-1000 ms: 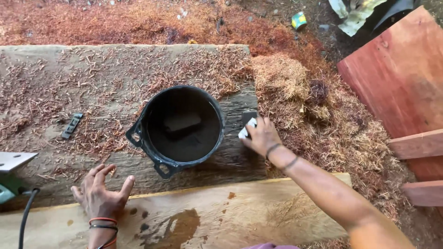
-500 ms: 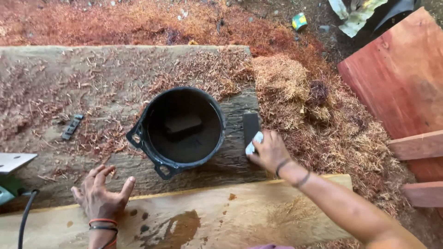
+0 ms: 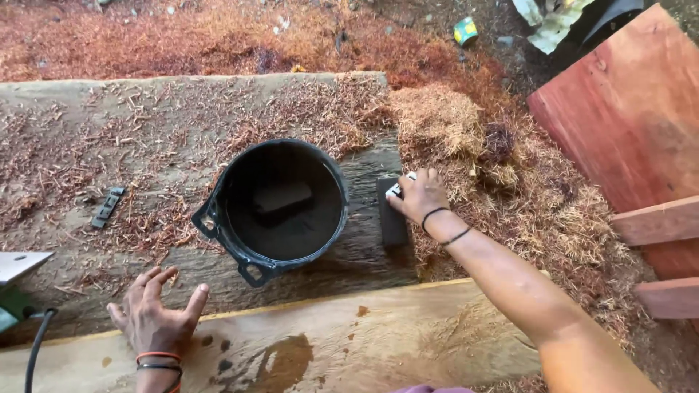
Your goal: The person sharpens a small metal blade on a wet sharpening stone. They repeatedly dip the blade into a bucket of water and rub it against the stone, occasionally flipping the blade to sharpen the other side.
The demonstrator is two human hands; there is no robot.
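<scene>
Head view is showing the right hand [image 3: 420, 195] sliding back up the dark sharpening block [image 3: 392, 211] beside the black bucket [image 3: 280, 204], fingers curled around a small white-handled blade [image 3: 397, 189] it was pressing lower down half a second ago. Meanwhile the left hand [image 3: 156, 316] is staying spread, empty, on the pale plank [image 3: 408, 335].

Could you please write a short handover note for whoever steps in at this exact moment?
Left hand: open, fingers spread, resting on the pale plank.
Right hand: fingers around a small white object, pressed on the dark flat block lying on the weathered beam.
Black bucket: upright beside the block, with a second dark block inside.
Done: one block in the bucket. Left: the block outside it.
</scene>
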